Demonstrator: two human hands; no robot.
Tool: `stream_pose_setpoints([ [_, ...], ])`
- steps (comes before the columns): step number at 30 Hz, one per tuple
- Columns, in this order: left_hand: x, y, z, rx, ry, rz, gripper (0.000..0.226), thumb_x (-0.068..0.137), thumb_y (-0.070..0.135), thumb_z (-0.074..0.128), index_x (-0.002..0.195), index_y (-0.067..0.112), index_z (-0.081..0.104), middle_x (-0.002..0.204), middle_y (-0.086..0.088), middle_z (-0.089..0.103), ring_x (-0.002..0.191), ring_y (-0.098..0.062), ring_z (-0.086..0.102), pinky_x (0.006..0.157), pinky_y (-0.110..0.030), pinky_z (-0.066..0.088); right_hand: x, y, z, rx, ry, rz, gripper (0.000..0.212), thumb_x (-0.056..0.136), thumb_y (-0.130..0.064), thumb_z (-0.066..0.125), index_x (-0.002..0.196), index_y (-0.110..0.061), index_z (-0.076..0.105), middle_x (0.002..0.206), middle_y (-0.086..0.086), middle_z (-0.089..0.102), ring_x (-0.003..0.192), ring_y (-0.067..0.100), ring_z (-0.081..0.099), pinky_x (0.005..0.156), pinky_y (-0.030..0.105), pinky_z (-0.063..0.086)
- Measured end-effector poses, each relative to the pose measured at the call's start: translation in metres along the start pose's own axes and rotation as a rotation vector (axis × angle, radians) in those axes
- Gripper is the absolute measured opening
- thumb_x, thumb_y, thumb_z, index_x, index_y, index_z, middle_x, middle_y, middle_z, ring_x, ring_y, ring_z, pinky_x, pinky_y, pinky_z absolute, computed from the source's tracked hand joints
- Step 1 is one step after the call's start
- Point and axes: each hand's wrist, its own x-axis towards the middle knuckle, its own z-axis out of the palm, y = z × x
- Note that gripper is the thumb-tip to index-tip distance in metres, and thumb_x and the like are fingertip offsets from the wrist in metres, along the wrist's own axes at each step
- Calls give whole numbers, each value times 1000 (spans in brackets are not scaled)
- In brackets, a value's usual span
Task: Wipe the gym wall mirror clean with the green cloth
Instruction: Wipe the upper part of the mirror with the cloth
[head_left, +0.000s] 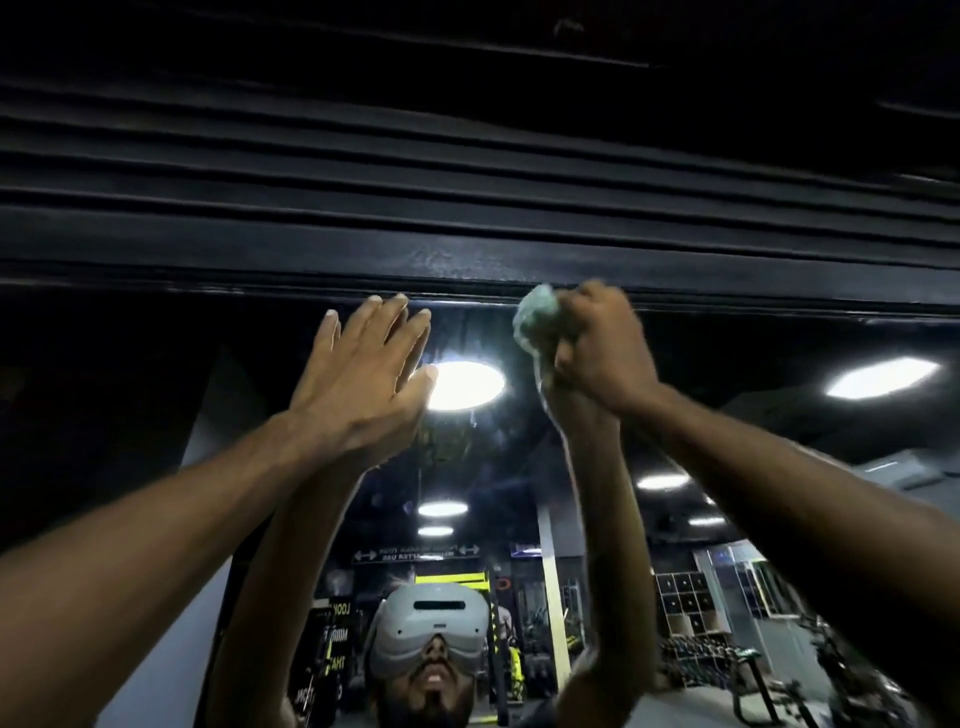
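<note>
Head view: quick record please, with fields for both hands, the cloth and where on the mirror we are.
left hand: open, fingers straight, palm toward mirror
right hand: holds bunched green cloth
cloth position: at mirror's top edge, just under black frame
reflection: ceiling lights

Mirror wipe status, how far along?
Mid-job. In hand: right hand grips the balled cloth at the top edge of the mirror; left hand lies flat on the glass. Left: smears below the light reflection. Nothing looks clearly finished.
</note>
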Motion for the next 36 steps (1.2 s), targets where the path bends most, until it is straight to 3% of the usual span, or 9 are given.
stream_pose_setpoints([
  [2, -4, 0, 2, -8, -11, 3, 80, 92, 64, 16, 165, 31, 13, 173, 2, 6, 160, -16, -4, 128, -53, -2, -4, -10, 10, -38, 81, 177, 33, 78, -10, 59, 109, -9, 70, 101, 12, 60, 94, 32, 54, 78, 39, 44],
  [8, -25, -13, 0, 11, -45, 57, 75, 96, 65, 14, 165, 36, 3, 174, 6, -6, 159, -11, -12, 129, -46, -5, -55, -25, 6, -1, -178, -331, 38, 77, -26, 54, 110, -11, 66, 98, 7, 61, 86, 28, 53, 73, 37, 43],
  [13, -43, -6, -3, -2, -69, 42, 70, 102, 57, 23, 165, 32, 4, 174, 1, -7, 159, -17, -13, 128, -49, -7, -45, -34, 12, -62, 72, 222, 52, 77, -19, 49, 129, -18, 55, 110, 6, 54, 95, 20, 42, 81, 38, 40],
  [19, -71, 0, 2, -8, -69, 47, 74, 99, 59, 19, 166, 29, 5, 174, -2, -8, 159, -20, -14, 128, -50, -8, -111, -24, -24, -213, -280, -302, 65, 78, -31, 63, 141, -29, 46, 100, 4, 50, 87, 24, 45, 66, 34, 36],
  [23, -79, 9, 5, -8, -69, 22, 72, 102, 54, 20, 166, 25, 5, 174, -6, -7, 160, -24, -12, 128, -55, -5, -110, -6, -32, -289, -10, 374, 44, 81, -9, 56, 124, -18, 58, 108, 10, 54, 97, 31, 47, 80, 45, 45],
  [25, -84, 15, 6, -8, -91, -2, 70, 105, 51, 22, 166, 24, 0, 173, -8, -11, 159, -26, -15, 127, -58, -6, -148, -48, -19, -173, -28, 286, 21, 80, -10, 57, 101, -14, 57, 97, 7, 51, 88, 25, 44, 73, 45, 44],
  [29, -104, 19, 11, 23, -87, 17, 72, 103, 53, 19, 165, 22, 2, 173, -11, -8, 159, -28, -12, 127, -59, -3, -180, -51, -35, -66, -298, -213, 29, 79, -28, 64, 101, -10, 58, 93, 4, 50, 84, 18, 43, 61, 33, 39],
  [33, -129, 17, 13, 37, -69, 47, 75, 101, 53, 24, 166, 17, 12, 173, -12, -1, 160, -29, -4, 128, -58, 3, -141, -16, -43, -101, 16, 351, 26, 82, -12, 51, 107, -9, 59, 109, 10, 49, 101, 26, 48, 81, 38, 47],
  [36, -138, 22, 14, 39, -90, 37, 75, 101, 52, 21, 166, 16, 12, 173, -12, -1, 160, -28, -4, 128, -57, 3, -197, -68, -26, -27, -61, 207, 23, 83, -5, 54, 105, -11, 55, 103, 6, 48, 94, 22, 43, 77, 36, 43],
])
